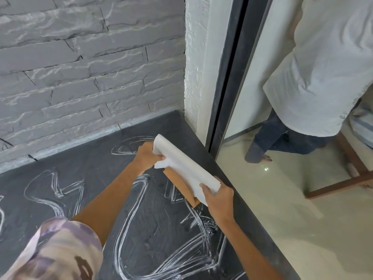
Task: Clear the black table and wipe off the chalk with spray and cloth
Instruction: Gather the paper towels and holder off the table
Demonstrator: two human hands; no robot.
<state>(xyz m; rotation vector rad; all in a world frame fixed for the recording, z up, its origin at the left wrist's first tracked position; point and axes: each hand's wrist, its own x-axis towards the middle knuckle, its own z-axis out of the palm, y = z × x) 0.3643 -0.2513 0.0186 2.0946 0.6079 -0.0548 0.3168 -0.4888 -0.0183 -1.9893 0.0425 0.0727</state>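
Note:
The black table (96, 170) is covered with thick white chalk scribbles (141, 229). Above its right side I hold a bundle of white paper sheets (181, 164) with a brown envelope (179, 184) beneath them. My left hand (148, 156) grips the far end of the bundle. My right hand (219, 196) grips the near end, thumb on top. The bundle hangs just above the tabletop, close to the right edge. No spray bottle or cloth is in view.
A grey stone wall (80, 67) runs along the table's back. A white pillar (196, 57) and a dark door frame (228, 77) stand at the back right corner. Another person (314, 77) stands on the pale floor (282, 209) beside a wooden frame (343, 184).

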